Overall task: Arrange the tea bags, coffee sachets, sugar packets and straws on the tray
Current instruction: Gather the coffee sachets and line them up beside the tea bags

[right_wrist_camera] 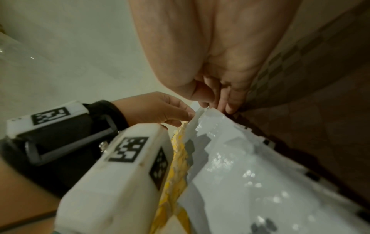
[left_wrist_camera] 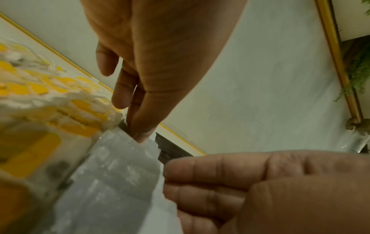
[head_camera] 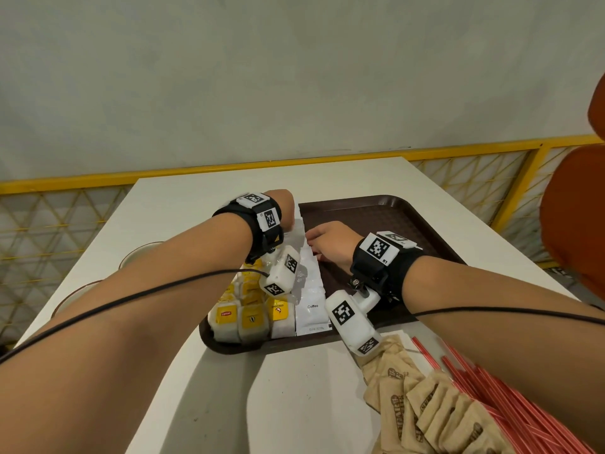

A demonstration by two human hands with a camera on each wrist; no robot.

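- We see both hands at the far end of the row of white coffee sachets (head_camera: 310, 290) on the brown tray (head_camera: 393, 214).
- The left hand (head_camera: 284, 208) has straight fingers (left_wrist_camera: 140, 126) pointing down, tips touching the row's far end.
- The right hand (head_camera: 330, 240) lies flat against the row's right side, fingers (right_wrist_camera: 230, 101) straight, gripping nothing.
- Tea bags (head_camera: 252, 316) with yellow tags sit just left of the sachets.
- Brown sugar packets (head_camera: 425, 404) and red straws (head_camera: 510, 398) lie on the table (head_camera: 294, 404), off the tray.
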